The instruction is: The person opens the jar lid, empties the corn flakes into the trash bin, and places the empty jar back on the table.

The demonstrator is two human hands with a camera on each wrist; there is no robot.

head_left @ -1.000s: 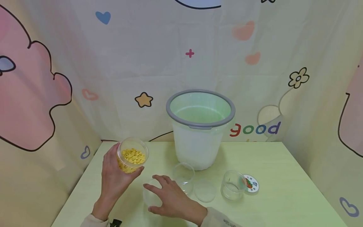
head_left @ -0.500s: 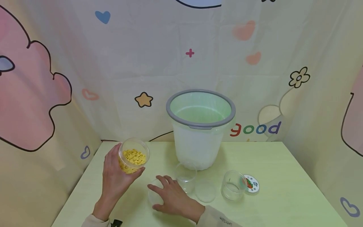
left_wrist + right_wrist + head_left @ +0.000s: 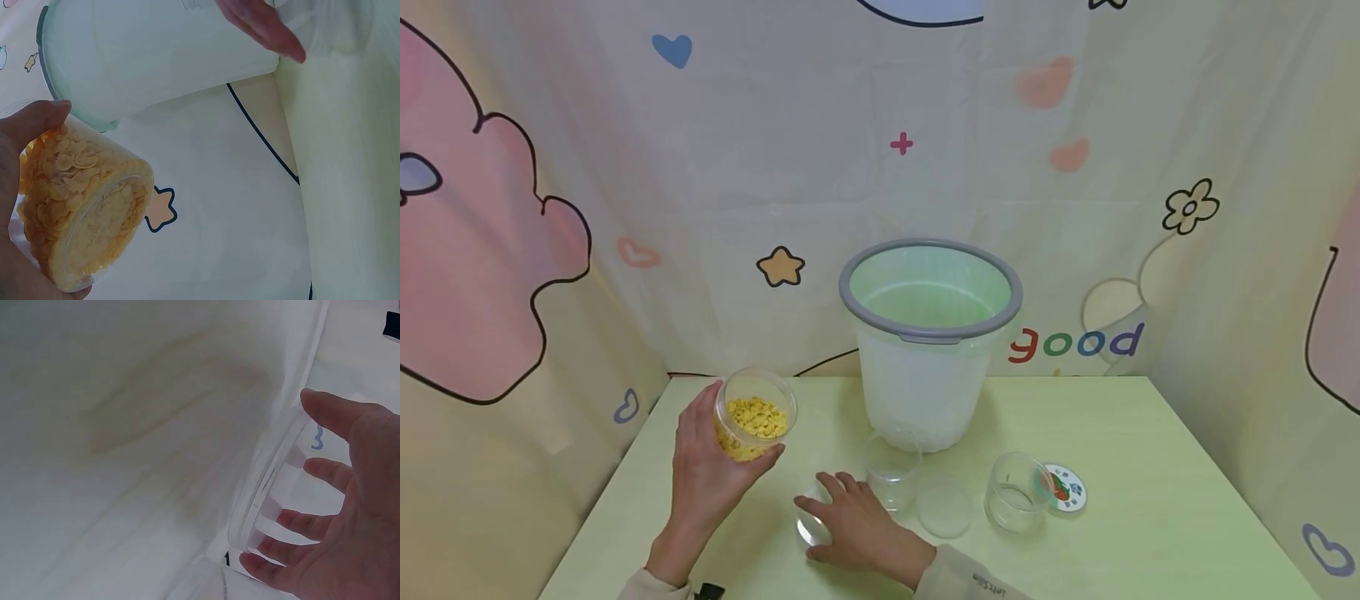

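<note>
My left hand (image 3: pixel 703 471) grips a clear plastic jar (image 3: pixel 722 392) of yellow flakes (image 3: pixel 758 418), tilted with its open mouth toward the head camera. The left wrist view shows the flakes through the jar's wall (image 3: pixel 140 165) and the thumb on its side. Low over the table in front, my right hand (image 3: pixel 868 529) holds a clear round lid (image 3: pixel 811 530) by its rim. Seen from the right wrist, the thumb lies at one edge of the lid (image 3: pixel 265 481) and the fingers spread along the other; the hand covers part of it in the head view.
A clear empty jar (image 3: pixel 892 482) stands just beyond the right hand, beside a second clear lid (image 3: pixel 943 507). Further right is another clear jar (image 3: pixel 1011 504), overlapping a white printed disc (image 3: pixel 1071 490). A pale bucket (image 3: pixel 921 383) with a grey rim stands behind on the table (image 3: pixel 1135 467).
My right hand has shifted slightly right and the lid has moved with it, tilting so light glints off it. The left hand and its jar have drifted a little right.
</note>
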